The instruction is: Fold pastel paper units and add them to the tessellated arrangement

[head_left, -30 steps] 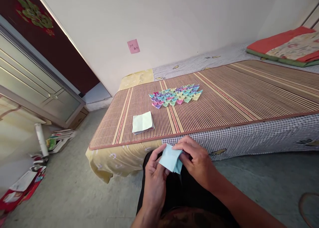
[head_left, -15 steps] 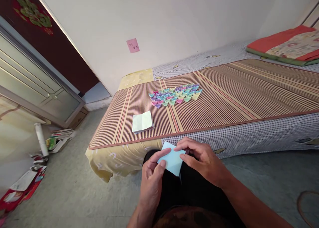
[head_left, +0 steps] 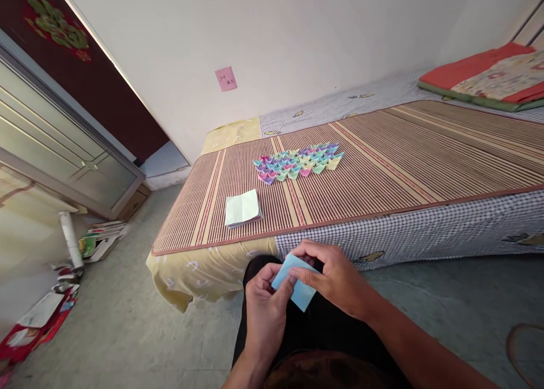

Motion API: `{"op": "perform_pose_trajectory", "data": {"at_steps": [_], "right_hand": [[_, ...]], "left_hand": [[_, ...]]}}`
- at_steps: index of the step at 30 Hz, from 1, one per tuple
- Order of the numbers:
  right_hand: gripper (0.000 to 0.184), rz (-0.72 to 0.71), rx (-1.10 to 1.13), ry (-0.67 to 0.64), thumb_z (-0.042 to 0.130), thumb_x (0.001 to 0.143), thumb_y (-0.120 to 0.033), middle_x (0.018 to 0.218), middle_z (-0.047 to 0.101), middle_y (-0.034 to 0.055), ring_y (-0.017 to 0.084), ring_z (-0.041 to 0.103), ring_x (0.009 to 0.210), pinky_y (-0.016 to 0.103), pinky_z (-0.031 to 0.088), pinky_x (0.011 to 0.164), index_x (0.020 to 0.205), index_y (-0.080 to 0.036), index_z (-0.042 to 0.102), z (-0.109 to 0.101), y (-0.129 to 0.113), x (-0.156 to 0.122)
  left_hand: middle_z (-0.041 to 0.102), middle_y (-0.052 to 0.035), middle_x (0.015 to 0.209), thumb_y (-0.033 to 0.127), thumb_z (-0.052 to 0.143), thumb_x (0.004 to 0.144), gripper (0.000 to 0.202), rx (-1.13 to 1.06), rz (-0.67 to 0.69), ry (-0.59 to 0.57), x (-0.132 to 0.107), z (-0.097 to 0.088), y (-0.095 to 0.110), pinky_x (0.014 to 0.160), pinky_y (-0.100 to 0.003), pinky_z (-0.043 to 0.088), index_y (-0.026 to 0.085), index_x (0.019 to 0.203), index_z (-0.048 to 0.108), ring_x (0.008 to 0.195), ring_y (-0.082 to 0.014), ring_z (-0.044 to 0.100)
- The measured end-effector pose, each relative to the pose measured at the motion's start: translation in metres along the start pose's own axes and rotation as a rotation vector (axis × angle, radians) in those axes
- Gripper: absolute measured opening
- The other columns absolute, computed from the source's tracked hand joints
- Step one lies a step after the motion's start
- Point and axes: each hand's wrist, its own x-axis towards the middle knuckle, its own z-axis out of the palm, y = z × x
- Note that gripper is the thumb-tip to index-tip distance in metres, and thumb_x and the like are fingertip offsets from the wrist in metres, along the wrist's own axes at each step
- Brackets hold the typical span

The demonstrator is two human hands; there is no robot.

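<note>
Both of my hands pinch a small light blue paper (head_left: 297,287) over my lap, just in front of the bed's near edge. My left hand (head_left: 266,312) grips its lower left side with thumb and fingers. My right hand (head_left: 335,278) presses fingertips on its top. On the striped bamboo mat (head_left: 382,168) lie a pale green stack of paper sheets (head_left: 242,209) and a cluster of several folded paper boats (head_left: 297,162) in pink, purple, blue and green.
The bed has a yellow sheet (head_left: 204,270) at its corner and a checked one (head_left: 425,230) along the side. A folded red and floral quilt (head_left: 488,77) lies at the far right. Papers and a white roll (head_left: 70,239) clutter the floor at left near a cabinet (head_left: 55,157).
The blue paper went from a loose, partly folded shape to a flatter piece turned in my hands. My right fingers shifted onto its top and my left hand closed in on it.
</note>
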Motion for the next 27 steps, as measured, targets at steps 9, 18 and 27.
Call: {"op": "perform_pose_trajectory", "data": {"at_steps": [9, 18, 27], "right_hand": [[0.033, -0.012, 0.045, 0.021, 0.058, 0.096, -0.031, 0.062, 0.048, -0.0038, 0.012, 0.045, 0.061, 0.027, 0.035, 0.058, 0.066, -0.019, 0.055, 0.006, 0.0, 0.006], [0.04, 0.06, 0.068, 0.034, 0.056, 0.096, -0.041, 0.06, 0.044, -0.0038, 0.012, 0.041, 0.059, 0.027, 0.032, 0.056, 0.063, -0.019, 0.052, -0.004, 0.014, 0.016], [0.038, 0.092, 0.168, -0.005, 0.049, 0.102, -0.042, 0.073, 0.06, 0.0004, 0.015, 0.055, 0.068, 0.028, 0.043, 0.065, 0.078, -0.019, 0.066, 0.0, 0.02, 0.011]], "left_hand": [[0.043, 0.0034, 0.064, 0.046, 0.069, 0.091, 0.038, 0.18, 0.051, -0.185, 0.0, -0.004, 0.001, 0.054, -0.023, 0.031, 0.016, 0.072, 0.059, 0.06, -0.0098, 0.034], [0.062, 0.0004, 0.078, 0.045, 0.066, 0.095, 0.03, 0.018, 0.059, -0.179, 0.002, -0.011, 0.012, 0.067, -0.024, 0.042, 0.02, 0.11, 0.062, 0.071, -0.0137, 0.052], [0.073, -0.0079, 0.08, 0.046, 0.073, 0.089, 0.035, -0.162, -0.173, -0.349, 0.016, -0.017, 0.008, 0.071, -0.025, 0.047, 0.014, 0.097, 0.083, 0.075, -0.0162, 0.061]]}}
